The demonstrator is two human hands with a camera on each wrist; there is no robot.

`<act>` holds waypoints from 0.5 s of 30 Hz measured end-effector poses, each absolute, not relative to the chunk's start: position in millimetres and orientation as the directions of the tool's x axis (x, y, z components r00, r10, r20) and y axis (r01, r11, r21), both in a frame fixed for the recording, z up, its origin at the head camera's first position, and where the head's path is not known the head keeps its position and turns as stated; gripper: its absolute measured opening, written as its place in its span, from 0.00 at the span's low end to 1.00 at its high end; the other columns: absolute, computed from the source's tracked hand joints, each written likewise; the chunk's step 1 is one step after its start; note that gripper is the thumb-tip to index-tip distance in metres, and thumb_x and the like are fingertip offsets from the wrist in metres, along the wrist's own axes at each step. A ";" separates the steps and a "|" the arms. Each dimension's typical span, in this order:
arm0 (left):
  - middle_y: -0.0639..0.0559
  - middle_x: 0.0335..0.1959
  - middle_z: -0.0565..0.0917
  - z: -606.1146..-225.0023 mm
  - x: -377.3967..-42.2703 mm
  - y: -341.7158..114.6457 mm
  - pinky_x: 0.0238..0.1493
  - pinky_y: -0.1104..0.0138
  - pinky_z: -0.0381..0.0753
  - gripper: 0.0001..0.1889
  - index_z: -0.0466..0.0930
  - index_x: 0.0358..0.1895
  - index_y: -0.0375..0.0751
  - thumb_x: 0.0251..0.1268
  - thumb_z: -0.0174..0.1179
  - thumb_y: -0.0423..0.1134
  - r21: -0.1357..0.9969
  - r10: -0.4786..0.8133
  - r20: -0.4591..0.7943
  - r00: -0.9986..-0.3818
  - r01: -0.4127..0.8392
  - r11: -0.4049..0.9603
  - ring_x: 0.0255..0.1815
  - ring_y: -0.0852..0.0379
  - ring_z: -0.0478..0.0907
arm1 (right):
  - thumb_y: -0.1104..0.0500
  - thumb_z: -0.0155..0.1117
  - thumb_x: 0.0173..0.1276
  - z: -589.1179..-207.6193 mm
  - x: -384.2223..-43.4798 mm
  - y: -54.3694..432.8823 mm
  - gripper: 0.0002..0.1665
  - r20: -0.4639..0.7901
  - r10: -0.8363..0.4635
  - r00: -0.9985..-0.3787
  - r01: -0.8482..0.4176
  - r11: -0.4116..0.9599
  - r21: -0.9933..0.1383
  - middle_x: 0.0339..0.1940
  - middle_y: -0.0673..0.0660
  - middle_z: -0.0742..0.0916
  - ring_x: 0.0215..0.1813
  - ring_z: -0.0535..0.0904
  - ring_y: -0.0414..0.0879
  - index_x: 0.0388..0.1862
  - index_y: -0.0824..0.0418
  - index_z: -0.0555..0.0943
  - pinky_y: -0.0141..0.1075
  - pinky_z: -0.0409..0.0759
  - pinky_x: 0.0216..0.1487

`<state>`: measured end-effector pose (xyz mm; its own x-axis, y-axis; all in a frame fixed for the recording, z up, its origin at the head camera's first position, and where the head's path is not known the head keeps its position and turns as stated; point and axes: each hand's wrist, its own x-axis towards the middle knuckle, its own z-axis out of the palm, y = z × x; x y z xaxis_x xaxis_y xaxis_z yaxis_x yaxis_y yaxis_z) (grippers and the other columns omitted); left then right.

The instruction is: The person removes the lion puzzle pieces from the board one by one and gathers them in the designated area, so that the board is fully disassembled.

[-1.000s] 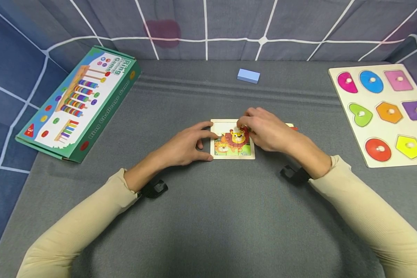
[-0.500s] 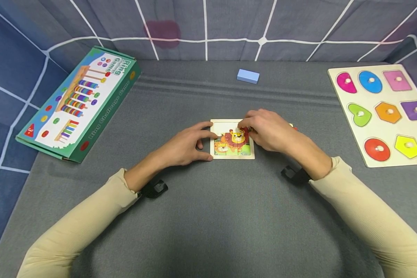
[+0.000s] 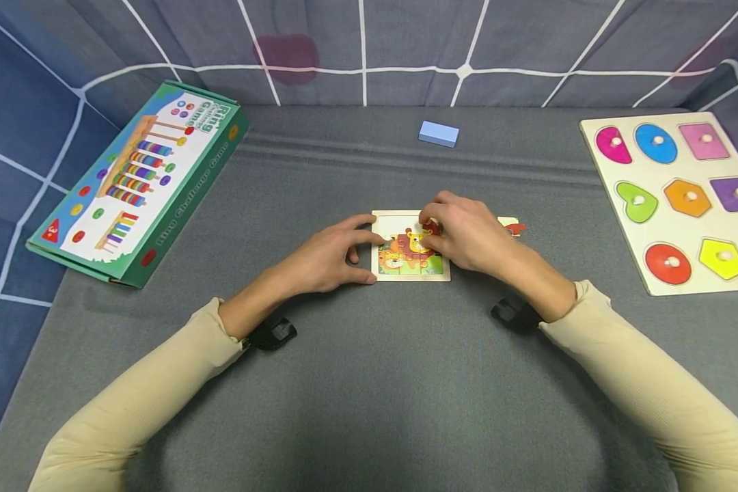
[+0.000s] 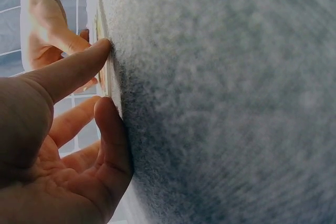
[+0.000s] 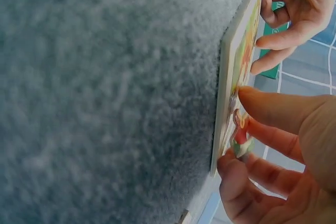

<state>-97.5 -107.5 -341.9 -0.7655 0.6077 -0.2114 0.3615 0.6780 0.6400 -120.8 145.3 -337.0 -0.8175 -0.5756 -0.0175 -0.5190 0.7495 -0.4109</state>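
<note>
A small wooden jigsaw board (image 3: 400, 277) with a lion picture lies at the table's middle. Its upper left shows bare pale wood. My left hand (image 3: 333, 253) lies along the board's left edge, with thumb and a finger at the corners and another fingertip on the picture. At the upper right, my right hand (image 3: 467, 231) pinches a small red and green puzzle piece (image 5: 241, 136), tilted against the board in the right wrist view. The right thumb (image 5: 257, 100) touches the picture. Another puzzle piece (image 3: 513, 226), cream and red, lies beyond the right hand, partly hidden by it.
A green ring game box (image 3: 141, 181) lies at the left. A blue block (image 3: 439, 134) is at the back. On the right rests a pale peg puzzle board (image 3: 670, 205) with several coloured knobbed shapes. Grid-patterned cloth (image 3: 406, 41) stands behind the grey table surface (image 3: 381, 383).
My right hand has shifted slightly left, and its thumb has come onto the lion picture. More of the loose piece on the right now shows. The left hand stays in place.
</note>
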 end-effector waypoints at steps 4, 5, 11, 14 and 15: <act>0.44 0.75 0.60 -341.8 -97.2 -107.1 0.43 0.60 0.72 0.29 0.78 0.64 0.44 0.58 0.73 0.43 0.638 0.610 -0.205 -0.766 0.368 0.677 0.36 0.58 0.73 | 0.61 0.73 0.60 -336.4 -120.1 145.6 0.13 -0.024 -0.547 -0.837 -0.487 0.765 -0.422 0.43 0.58 0.82 0.35 0.75 0.50 0.44 0.62 0.84 0.46 0.73 0.37; 0.44 0.75 0.60 -341.8 -97.0 -106.9 0.43 0.60 0.72 0.29 0.78 0.64 0.44 0.58 0.73 0.42 0.638 0.610 -0.204 -0.766 0.368 0.676 0.36 0.58 0.73 | 0.61 0.73 0.60 -335.8 -119.8 146.2 0.13 -0.023 -0.545 -0.838 -0.485 0.764 -0.425 0.44 0.58 0.81 0.35 0.75 0.50 0.44 0.62 0.84 0.45 0.72 0.37; 0.44 0.75 0.60 -342.6 -96.8 -106.6 0.43 0.60 0.72 0.29 0.78 0.64 0.44 0.58 0.73 0.42 0.638 0.608 -0.206 -0.767 0.366 0.678 0.36 0.58 0.73 | 0.63 0.73 0.59 -333.2 -117.7 151.3 0.16 -0.003 -0.568 -0.823 -0.508 0.739 -0.442 0.42 0.56 0.81 0.36 0.74 0.49 0.46 0.61 0.82 0.45 0.71 0.38; 0.44 0.75 0.60 -342.7 -97.2 -106.6 0.43 0.60 0.72 0.29 0.78 0.64 0.44 0.58 0.73 0.42 0.636 0.604 -0.211 -0.769 0.361 0.682 0.36 0.58 0.73 | 0.64 0.73 0.60 -331.6 -116.1 153.4 0.24 0.005 -0.571 -0.821 -0.509 0.728 -0.460 0.44 0.56 0.83 0.39 0.76 0.50 0.56 0.62 0.78 0.48 0.73 0.42; 0.44 0.75 0.60 -342.5 -97.3 -106.8 0.43 0.60 0.71 0.29 0.78 0.64 0.44 0.58 0.73 0.42 0.635 0.602 -0.212 -0.770 0.360 0.683 0.36 0.58 0.73 | 0.64 0.72 0.61 -331.0 -115.6 153.9 0.27 0.003 -0.570 -0.822 -0.507 0.728 -0.462 0.46 0.58 0.83 0.42 0.77 0.51 0.59 0.63 0.76 0.49 0.73 0.45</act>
